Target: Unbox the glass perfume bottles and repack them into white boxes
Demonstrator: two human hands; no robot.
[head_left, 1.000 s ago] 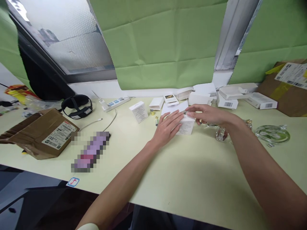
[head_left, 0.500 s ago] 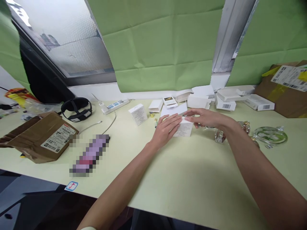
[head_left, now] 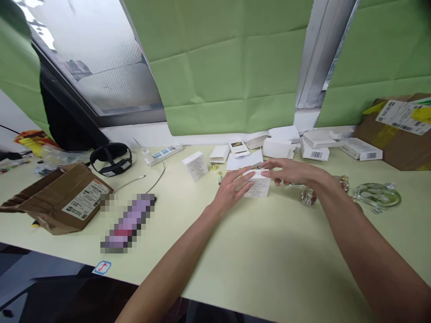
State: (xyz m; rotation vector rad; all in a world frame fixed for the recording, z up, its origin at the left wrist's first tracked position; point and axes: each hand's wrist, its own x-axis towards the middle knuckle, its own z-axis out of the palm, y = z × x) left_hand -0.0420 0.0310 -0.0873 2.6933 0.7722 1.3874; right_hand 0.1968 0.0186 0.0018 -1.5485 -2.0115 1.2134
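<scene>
A small white box with printed text on its front stands on the table between my two hands. My left hand holds its left side, the fingers long and close together across the top edge. From the right, my right hand grips the upper right corner, with thumb and fingertips at the lid. Tiny gold and silver pieces lie just left of the box. Behind it are a flat white sheet and a little card with a dark picture. My hands partly cover the box top.
Another printed white box stands to the left. More white cartons line the wall. Clear glass-like ornaments lie right. At the left are a brown cardboard box, a black headset, a power strip and a blurred phone.
The left fingers have spread and drawn back slightly, showing more of the box top. The right hand stays at its corner. The whole view has shifted a little.
</scene>
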